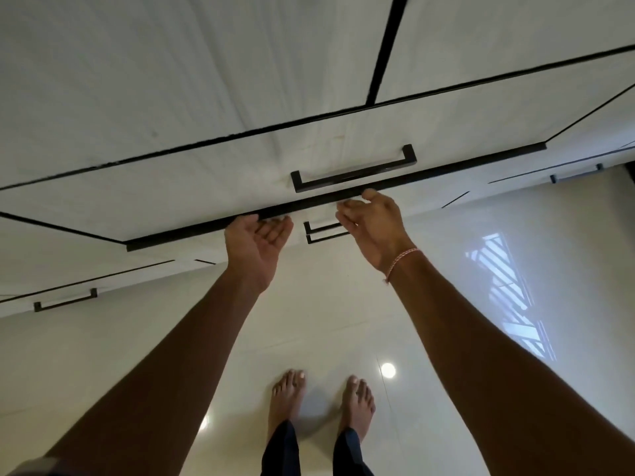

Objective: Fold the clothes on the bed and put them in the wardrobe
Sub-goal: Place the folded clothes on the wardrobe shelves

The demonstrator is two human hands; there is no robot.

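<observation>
At the black lower edge of the wardrobe drawer, just beyond the fingertips, the left hand shows loosely curled fingers, empty. Right hand: fingers curled just under that edge, thumb over it; grip undeterminable. Handle just above the thumb.

Floor: glossy pale tile, thin grout lines. Left foot and right foot stand bare on it, side by side, a little apart. White wardrobe with black trim meets it at the far edge. The gloss shows a window reflection and a round light spot near the right foot
</observation>
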